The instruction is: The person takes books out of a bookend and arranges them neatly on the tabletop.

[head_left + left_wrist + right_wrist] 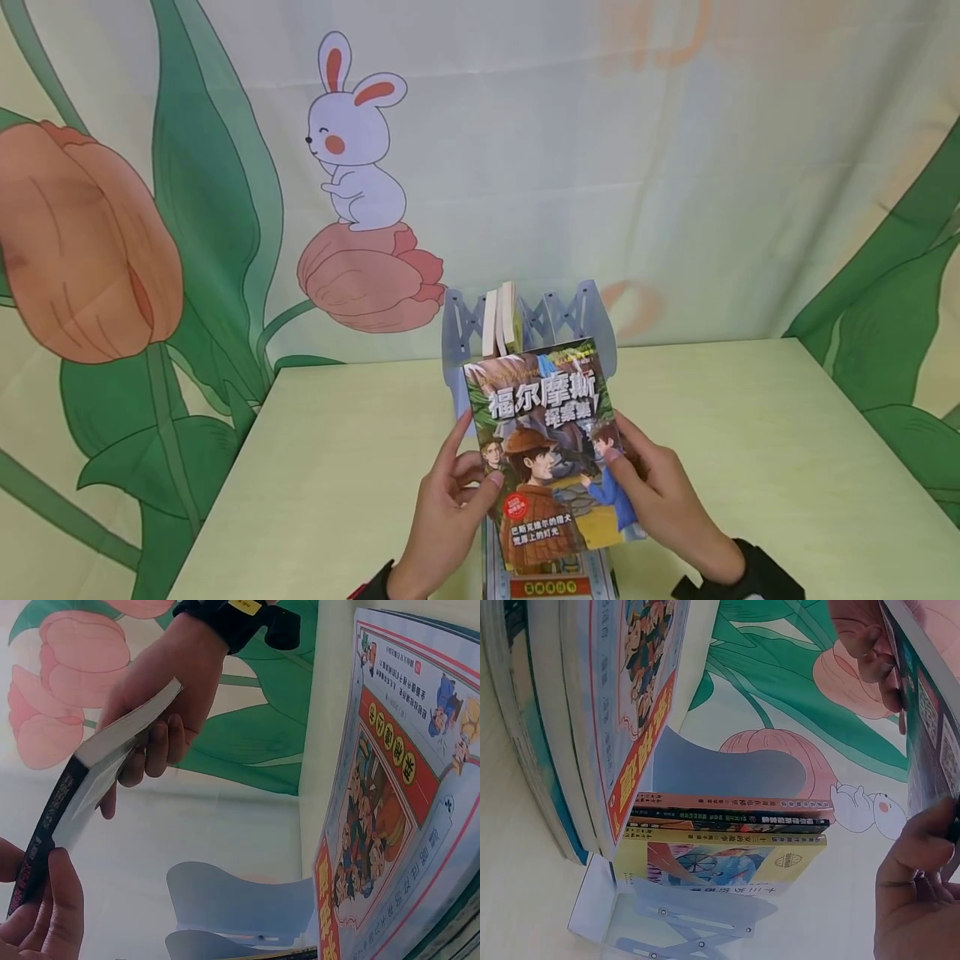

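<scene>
A paperback book (551,467) with an illustrated cover is held tilted between both hands. My left hand (450,500) grips its left edge, with the thumb on the front cover. On the opposite edge, my right hand (667,492) pinches it, its thumb also on the cover. In the left wrist view the left fingers (64,900) wrap the dark spine. Below the held book lies a stack of books (390,795), its top one pale blue with a red band. The right wrist view shows the back cover (930,727) between the hands.
Behind the held book stands a blue-grey expandable book rack (453,333) on the pale table (337,467). Several books (720,825) stand upright in it, one with a yellow cover. A printed curtain (525,167) with a rabbit and tulips hangs behind the table.
</scene>
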Demonstrator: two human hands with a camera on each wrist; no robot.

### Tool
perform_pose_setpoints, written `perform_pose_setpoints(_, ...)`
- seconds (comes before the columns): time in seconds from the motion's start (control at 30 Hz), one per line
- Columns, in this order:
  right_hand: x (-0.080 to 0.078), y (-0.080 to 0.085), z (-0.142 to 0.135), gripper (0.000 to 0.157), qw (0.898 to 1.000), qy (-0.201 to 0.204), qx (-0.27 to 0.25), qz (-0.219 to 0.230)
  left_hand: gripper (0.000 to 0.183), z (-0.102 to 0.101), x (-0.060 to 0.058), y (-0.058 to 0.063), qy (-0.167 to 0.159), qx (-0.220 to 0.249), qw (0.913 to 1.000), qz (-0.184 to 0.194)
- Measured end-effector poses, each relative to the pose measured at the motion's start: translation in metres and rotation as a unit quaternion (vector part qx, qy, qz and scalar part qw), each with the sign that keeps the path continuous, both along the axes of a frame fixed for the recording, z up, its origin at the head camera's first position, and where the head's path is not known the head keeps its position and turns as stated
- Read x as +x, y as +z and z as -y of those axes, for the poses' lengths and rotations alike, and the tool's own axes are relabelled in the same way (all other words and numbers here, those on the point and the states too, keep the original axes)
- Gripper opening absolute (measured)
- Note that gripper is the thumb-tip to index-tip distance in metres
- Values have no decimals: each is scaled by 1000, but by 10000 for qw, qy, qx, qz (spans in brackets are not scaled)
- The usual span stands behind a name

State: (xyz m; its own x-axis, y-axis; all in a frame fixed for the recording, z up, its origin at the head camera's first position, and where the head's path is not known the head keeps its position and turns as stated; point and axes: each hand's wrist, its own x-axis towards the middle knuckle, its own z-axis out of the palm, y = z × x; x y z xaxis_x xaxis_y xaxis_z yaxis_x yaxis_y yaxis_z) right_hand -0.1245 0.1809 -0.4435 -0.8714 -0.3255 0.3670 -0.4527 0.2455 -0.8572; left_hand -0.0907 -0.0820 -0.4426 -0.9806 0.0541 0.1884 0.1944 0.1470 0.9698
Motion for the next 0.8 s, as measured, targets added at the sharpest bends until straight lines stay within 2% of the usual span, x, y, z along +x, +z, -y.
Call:
perform_pose_setpoints(0.2, 4, -1, 1, 58, 9998, 177, 101, 78, 71, 4, 0, 0, 83, -72, 9999, 44)
perform_pose_setpoints(0.5, 10, -6, -1, 63, 9986, 84, 525, -64, 68, 10, 0, -3, 59, -25, 9999, 83)
perform_pose_setpoints(0.8, 15, -11, -5, 64, 9972, 361, 463, 454, 66, 15, 3, -8, -16, -49, 9995, 301)
